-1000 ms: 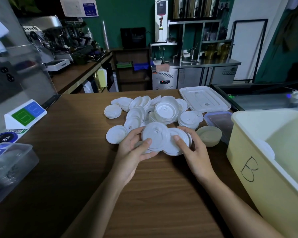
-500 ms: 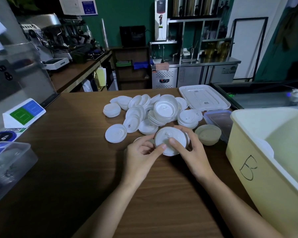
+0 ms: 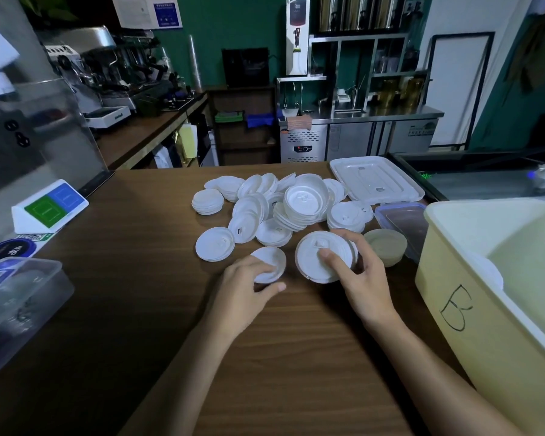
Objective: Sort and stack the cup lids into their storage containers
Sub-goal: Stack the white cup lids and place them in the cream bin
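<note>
Head view: right hand (image 3: 361, 280) clamped on a lid stack (image 3: 312, 265), thumb on top, fingers round the far rim, low over the desk (image 3: 139, 309) at centre frame. Left hand (image 3: 243, 289) curled over a small lid (image 3: 271, 259) just left of the stack, fingers on top, thumb at the near edge; the lid looks flat on the desk. Loose pile (image 3: 306, 199) lies beyond both hands, bin B (image 3: 453, 294) at the right edge. Step looks like size sorting: small one apart from the big ones. To do it well, square the stack rims before lifting so none slide. Keep thumb pressure central, carry level to the bin, lower in rather than drop. Which container takes the small lid, can't tell.
</note>
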